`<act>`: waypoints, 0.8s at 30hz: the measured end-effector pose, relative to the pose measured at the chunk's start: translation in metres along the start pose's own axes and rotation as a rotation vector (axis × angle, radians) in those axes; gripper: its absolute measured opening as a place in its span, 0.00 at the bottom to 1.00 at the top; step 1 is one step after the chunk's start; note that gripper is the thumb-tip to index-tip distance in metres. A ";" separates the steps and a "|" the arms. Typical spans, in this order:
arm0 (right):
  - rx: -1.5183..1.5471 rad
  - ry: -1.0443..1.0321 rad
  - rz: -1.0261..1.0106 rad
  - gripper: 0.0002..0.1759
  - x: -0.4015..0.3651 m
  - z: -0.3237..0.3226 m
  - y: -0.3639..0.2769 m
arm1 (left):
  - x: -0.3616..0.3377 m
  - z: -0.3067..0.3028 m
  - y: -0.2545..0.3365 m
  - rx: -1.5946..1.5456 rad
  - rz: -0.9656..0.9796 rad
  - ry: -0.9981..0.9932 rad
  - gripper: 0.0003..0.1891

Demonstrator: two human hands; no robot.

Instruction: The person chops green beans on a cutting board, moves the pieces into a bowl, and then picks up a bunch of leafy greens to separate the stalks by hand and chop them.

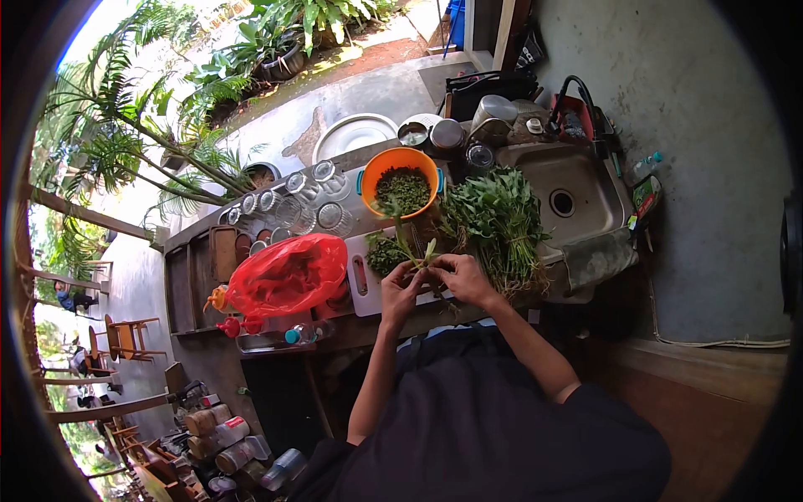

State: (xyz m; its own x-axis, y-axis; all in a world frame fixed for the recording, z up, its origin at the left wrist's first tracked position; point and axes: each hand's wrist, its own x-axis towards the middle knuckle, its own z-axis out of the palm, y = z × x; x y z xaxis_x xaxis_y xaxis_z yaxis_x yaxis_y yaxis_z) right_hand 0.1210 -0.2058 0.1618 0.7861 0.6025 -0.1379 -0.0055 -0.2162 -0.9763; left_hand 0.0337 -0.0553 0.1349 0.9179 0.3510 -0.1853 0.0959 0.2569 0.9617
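A leafy green stem is pinched between my left hand and my right hand, both closed with fingertips close together. They are over the near side of a white cutting board. A small pile of picked greens lies on the board, just beyond my left hand. Behind it stands an orange basin with blue handles, holding more picked greens. To the right of my hands lies a large bunch of leafy greens, its roots toward me.
A red plastic bag sits left of the board, near a capped bottle. Several upturned glasses stand behind it. On the right is a metal sink with a cloth over its front edge. Lidded pots line the back.
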 end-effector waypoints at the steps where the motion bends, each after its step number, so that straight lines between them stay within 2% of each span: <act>1: -0.030 0.006 -0.018 0.11 0.001 0.003 0.005 | 0.003 -0.004 -0.005 -0.031 -0.026 -0.029 0.11; 8: -0.005 -0.041 0.063 0.08 0.003 0.010 0.022 | 0.006 -0.008 -0.019 -0.047 0.027 0.045 0.10; 10: 0.163 -0.068 0.098 0.09 0.001 0.009 0.028 | 0.004 -0.004 -0.015 -0.106 0.053 0.184 0.10; 13: 0.243 -0.059 0.191 0.10 -0.006 -0.006 0.037 | 0.013 -0.034 0.000 -0.211 0.081 0.218 0.11; 15: 0.174 -0.015 0.208 0.10 -0.007 -0.018 0.049 | 0.014 -0.048 0.003 -0.161 0.103 0.225 0.11; 17: -0.089 0.094 0.209 0.09 0.002 -0.032 0.053 | 0.010 -0.050 0.016 -0.094 0.135 0.195 0.12; 22: -0.388 0.220 0.034 0.12 0.052 -0.051 0.038 | 0.000 -0.048 0.018 -0.106 0.088 0.137 0.14; 24: -0.651 0.264 0.194 0.11 0.076 -0.047 0.037 | -0.008 -0.038 0.025 -0.123 0.051 0.091 0.16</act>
State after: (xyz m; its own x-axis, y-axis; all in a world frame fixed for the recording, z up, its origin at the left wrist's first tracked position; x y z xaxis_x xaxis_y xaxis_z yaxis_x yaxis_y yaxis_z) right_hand 0.2095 -0.2039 0.1229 0.9318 0.3189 -0.1732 0.1440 -0.7629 -0.6302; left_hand 0.0141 -0.0181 0.1525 0.8810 0.4454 -0.1596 -0.0033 0.3431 0.9393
